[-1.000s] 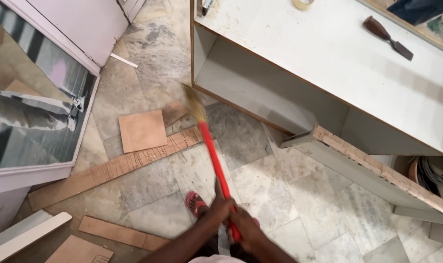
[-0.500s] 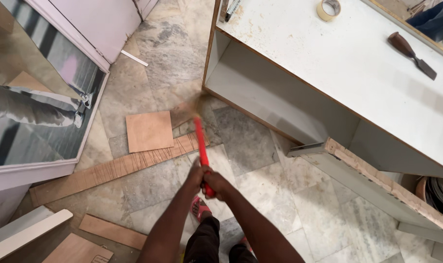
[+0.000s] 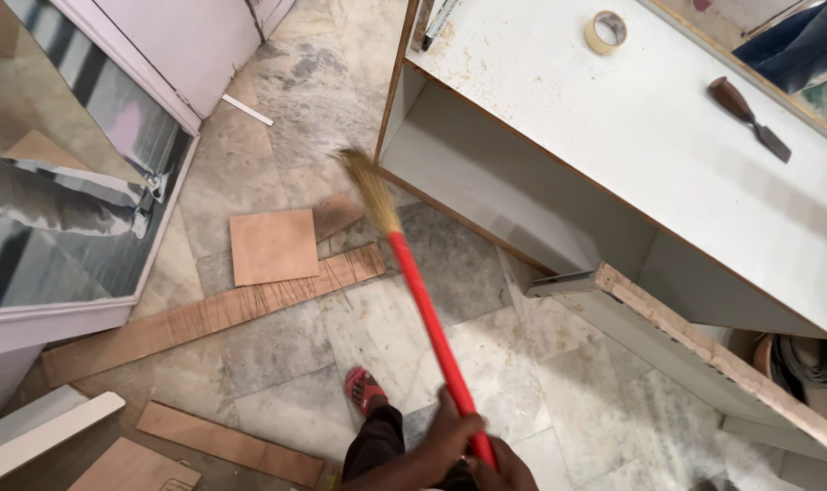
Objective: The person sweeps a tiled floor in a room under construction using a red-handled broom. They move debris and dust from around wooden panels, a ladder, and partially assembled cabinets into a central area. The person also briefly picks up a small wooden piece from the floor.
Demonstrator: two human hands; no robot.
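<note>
Both hands sit at the bottom edge of the view, fingers wrapped tight round the red handle of a broom (image 3: pixel 432 318). The left hand (image 3: pixel 445 436) grips higher up the handle, knuckles toward the camera; the right hand (image 3: pixel 504 471) closes on the handle just below it, touching the left and partly cut off by the frame edge.

From the hands the handle slants up and to the left, ending in straw bristles (image 3: pixel 368 186) that are blurred, over the marble floor (image 3: pixel 277 182).

Taking the broom as the landmark: just left of the handle, near the hands, a foot in a red sandal (image 3: pixel 363 389) stands on the floor. Left of the bristles lies a square plywood piece (image 3: pixel 273 245), and a long wooden plank (image 3: pixel 214 314) runs from just beside the handle off to the left. Right of the bristles stands a white cabinet (image 3: pixel 613 136), open at the front. On its top, well away from the broom, lie a tape roll (image 3: pixel 605 31) and a chisel (image 3: pixel 750 118) with a brown handle. Far left of the broom leans a mirror panel (image 3: pixel 59 200).
</note>
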